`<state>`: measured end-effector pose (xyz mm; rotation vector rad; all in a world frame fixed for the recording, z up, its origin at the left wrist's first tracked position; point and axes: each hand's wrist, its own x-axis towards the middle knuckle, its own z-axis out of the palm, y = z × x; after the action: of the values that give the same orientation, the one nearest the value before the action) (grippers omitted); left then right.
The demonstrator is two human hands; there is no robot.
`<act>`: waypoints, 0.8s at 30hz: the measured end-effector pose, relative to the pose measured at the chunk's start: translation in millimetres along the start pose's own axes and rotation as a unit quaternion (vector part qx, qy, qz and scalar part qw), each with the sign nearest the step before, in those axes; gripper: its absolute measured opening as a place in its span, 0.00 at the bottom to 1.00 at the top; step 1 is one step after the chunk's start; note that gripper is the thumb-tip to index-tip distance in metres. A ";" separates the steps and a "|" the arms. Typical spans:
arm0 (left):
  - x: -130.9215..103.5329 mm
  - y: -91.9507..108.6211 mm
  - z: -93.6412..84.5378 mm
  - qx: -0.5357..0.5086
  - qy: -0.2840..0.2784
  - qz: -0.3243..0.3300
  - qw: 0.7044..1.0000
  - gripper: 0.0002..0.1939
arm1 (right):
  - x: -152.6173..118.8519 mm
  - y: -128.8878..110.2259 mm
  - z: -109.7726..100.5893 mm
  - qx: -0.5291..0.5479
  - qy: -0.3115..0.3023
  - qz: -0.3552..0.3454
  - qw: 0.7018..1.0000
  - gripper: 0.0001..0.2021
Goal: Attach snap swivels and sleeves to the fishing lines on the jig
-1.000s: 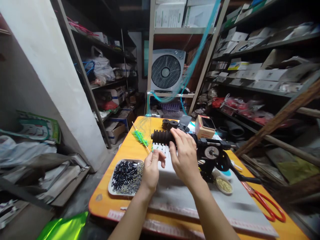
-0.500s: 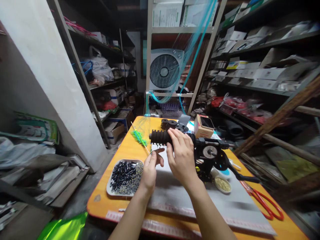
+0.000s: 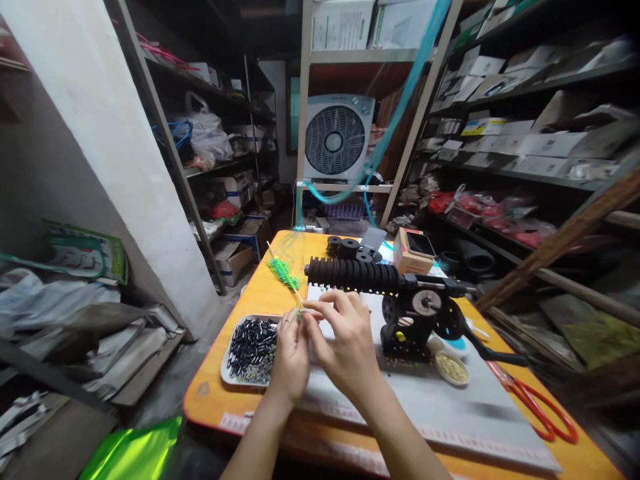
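My left hand is closed beside the tray, fingertips pinched upward. A tiny green bit shows at its fingertips, too small to name. My right hand has come against it, thumb and forefinger bent in to the same spot; what they pinch is hidden. Just beyond the fingertips ends a thin stick wound with bright green and blue thread; whether a hand grips it I cannot tell. Above and behind my right hand stands a black hand-cranked device with a ribbed roller, untouched.
Left of my hands, a white tray holds black tubes and small metal parts. On the right lie a dish of yellowish bits and red-handled scissors. Behind stand black spools, a cardboard box and hanging turquoise strands.
My right hand has left the ribbed roller and moved down and left to meet my left hand's fingertips. The left hand's fingers have closed up. The view has shifted slightly.
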<state>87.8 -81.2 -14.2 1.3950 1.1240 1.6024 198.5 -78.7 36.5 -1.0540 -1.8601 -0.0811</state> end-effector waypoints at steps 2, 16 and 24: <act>0.4 2.1 -1.8 0.022 -0.005 0.019 1.000 0.15 | 1.9 -2.7 2.1 0.018 -0.014 0.011 1.000 0.07; 2.8 0.6 10.2 -0.068 0.027 -0.025 0.997 0.21 | 12.4 6.0 -1.2 0.051 0.015 0.013 0.999 0.06; 25.1 2.7 22.2 -0.112 0.035 -0.028 0.993 0.26 | 21.7 29.5 -4.3 -0.010 0.105 -0.014 0.994 0.13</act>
<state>105.9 -55.8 -1.9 1.1605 0.9807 1.6912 218.3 -48.6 44.6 -0.9943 -1.6872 -0.2188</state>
